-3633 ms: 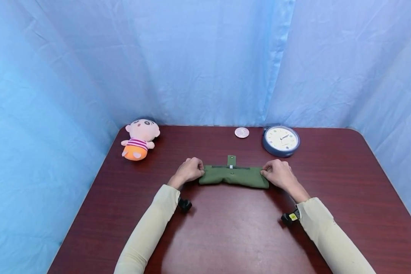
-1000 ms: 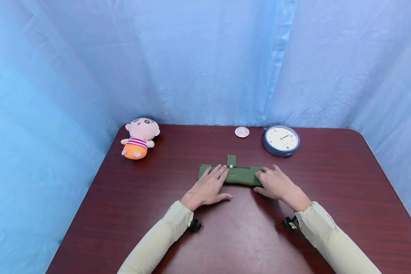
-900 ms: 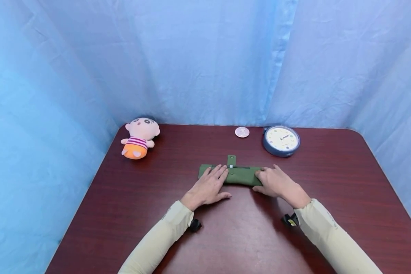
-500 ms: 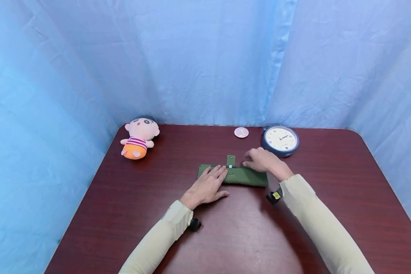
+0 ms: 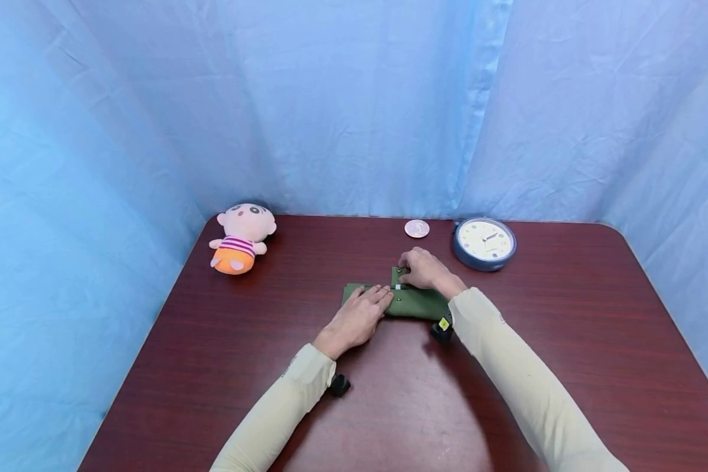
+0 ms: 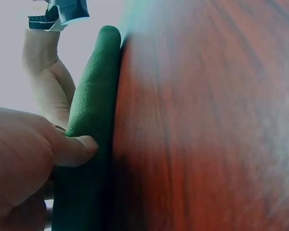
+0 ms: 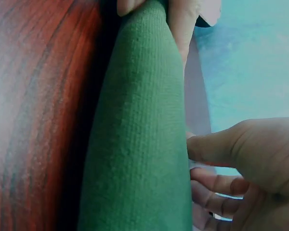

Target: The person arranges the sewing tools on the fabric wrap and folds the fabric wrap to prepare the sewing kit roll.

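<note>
A folded green cloth pouch (image 5: 417,305) lies lengthwise on the table, with a short snap strap (image 5: 396,271) sticking out from its far edge. My left hand (image 5: 358,317) holds the pouch left of its middle, fingers over the top. In the left wrist view its thumb (image 6: 79,149) presses against the near edge. Beside the strap, my right hand (image 5: 426,270) reaches over the pouch with thumb and fingers bent and a gap between them. The right wrist view shows those fingers (image 7: 216,183) behind the green fabric, their tips partly hidden.
A plush doll (image 5: 238,239) lies at the back left of the dark red table (image 5: 377,419). Near the back edge are a round pinkish disc (image 5: 416,228) and a blue-rimmed clock (image 5: 485,242). Blue curtains (image 5: 354,105) hang around the table.
My right hand has left the pouch's right end and moved left to the strap. My left thumb has drawn in from the table to the pouch's near edge; the pouch stays put.
</note>
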`<action>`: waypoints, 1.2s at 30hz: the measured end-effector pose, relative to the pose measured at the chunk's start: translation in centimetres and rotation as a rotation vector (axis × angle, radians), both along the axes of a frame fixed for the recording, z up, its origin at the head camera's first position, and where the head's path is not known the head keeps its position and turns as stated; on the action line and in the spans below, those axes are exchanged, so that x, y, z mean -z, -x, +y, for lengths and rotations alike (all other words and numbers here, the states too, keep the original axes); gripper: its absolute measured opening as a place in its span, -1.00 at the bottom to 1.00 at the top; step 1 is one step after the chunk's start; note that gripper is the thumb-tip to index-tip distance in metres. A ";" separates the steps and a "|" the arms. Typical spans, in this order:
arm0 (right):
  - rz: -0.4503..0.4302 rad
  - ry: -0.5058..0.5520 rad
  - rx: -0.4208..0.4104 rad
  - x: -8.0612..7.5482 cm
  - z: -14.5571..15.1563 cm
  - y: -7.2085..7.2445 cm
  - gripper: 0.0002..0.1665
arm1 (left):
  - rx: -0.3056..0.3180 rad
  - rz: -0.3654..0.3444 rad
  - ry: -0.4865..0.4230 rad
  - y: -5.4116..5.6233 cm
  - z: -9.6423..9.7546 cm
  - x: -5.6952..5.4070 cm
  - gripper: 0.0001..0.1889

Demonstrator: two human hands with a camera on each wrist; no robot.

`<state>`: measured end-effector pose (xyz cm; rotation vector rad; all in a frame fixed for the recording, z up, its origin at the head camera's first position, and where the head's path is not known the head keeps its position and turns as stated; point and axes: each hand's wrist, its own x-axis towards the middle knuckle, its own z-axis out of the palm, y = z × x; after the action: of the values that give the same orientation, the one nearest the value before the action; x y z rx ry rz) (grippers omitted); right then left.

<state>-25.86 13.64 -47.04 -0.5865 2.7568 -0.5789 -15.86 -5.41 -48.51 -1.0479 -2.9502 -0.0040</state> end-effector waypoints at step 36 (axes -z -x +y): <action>0.184 0.251 -0.074 0.2 1.5 -5.6 -0.87 | -0.052 0.003 -0.161 0.1 -0.2 0.6 -0.57</action>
<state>-20.21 15.12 -47.25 -0.8324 2.8365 -0.9033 -15.95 -5.61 -49.08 -0.9498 -2.9143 -0.2357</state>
